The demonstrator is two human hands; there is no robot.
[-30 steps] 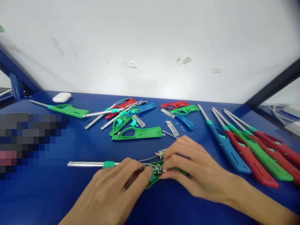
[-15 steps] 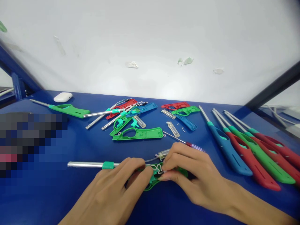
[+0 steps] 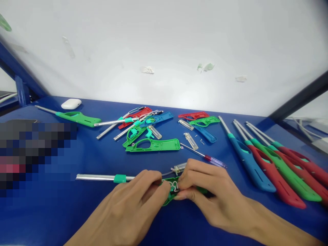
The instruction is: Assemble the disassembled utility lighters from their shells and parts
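An opened green utility lighter casing (image 3: 167,202) lies on the blue table between my hands. My left hand (image 3: 130,205) is closed around its front part, hiding much of it. From there a metal tube (image 3: 97,177) with a teal collar (image 3: 120,178) points left. My right hand (image 3: 212,191) pinches a small black igniter (image 3: 175,191) at the casing, its far end covered by my fingers. A looped white wire (image 3: 173,183) shows between the two hands. Just behind my right fingers sits a clear fuel tank (image 3: 180,167) with a thin tube.
Finished lighters in blue (image 3: 252,167), red and green lie at right. Behind my hands are a screwdriver (image 3: 214,161), a green casing half (image 3: 161,145), clear tanks (image 3: 191,141) and small screws. A green lighter (image 3: 79,118) and white earphone case (image 3: 71,104) are at back left.
The view has shifted slightly. Both hands stay at the casing, with the right fingertips a little lower around the igniter and the left fingers still closed on the casing.
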